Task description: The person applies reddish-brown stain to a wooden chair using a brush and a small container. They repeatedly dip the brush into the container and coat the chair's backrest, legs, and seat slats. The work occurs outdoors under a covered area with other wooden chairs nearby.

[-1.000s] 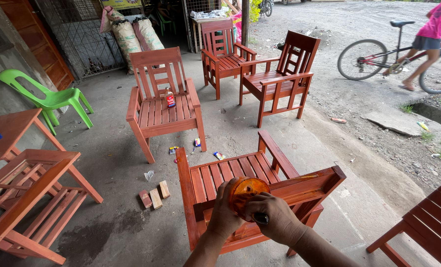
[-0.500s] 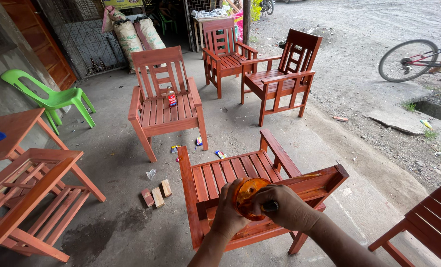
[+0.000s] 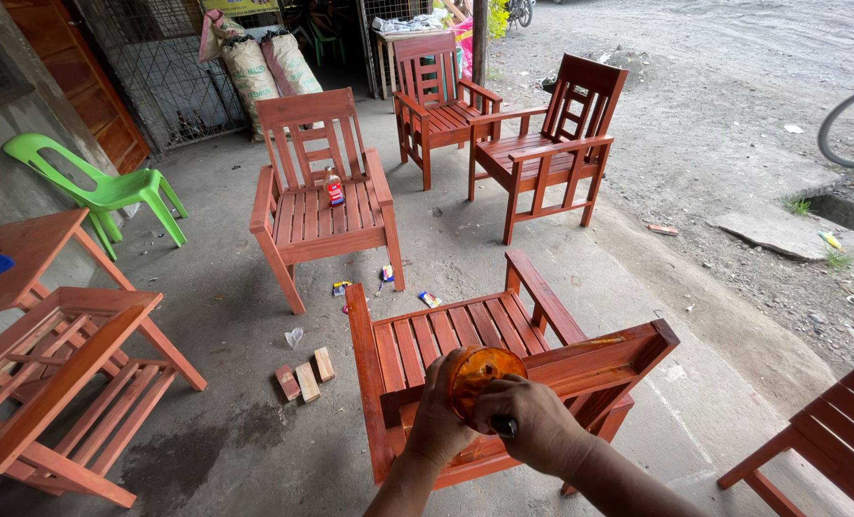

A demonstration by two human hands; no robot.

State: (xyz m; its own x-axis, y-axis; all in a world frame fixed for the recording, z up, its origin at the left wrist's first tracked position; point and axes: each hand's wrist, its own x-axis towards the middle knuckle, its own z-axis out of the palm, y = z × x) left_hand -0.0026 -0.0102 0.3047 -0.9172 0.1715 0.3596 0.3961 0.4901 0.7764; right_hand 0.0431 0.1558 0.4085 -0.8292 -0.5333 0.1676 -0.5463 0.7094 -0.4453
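Both hands are raised over the top rail of the nearest red-stained slatted wooden armchair (image 3: 465, 345), which is seen from behind. The left hand (image 3: 438, 421) cups a round translucent orange plastic container (image 3: 484, 378) from its left side, fingers curled closed around it. The right hand (image 3: 537, 426) lies against the container's lower right, fingers closed on a small dark handle-like item (image 3: 505, 428); what that item is cannot be told. The container sits between the two hands, touching both, just in front of the chair's backrest.

Count of seating on the concrete floor (image 3: 207, 316): four upright red-stained wooden armchairs, the nearest one included. One further frame of the same wood lies tipped on its side at the left (image 3: 63, 383). One green plastic chair (image 3: 111, 187) stands by the wall. One small bottle (image 3: 334, 189) stands on the seat of the middle armchair (image 3: 321, 196). Three short wooden blocks (image 3: 304, 375) lie side by side on the floor.
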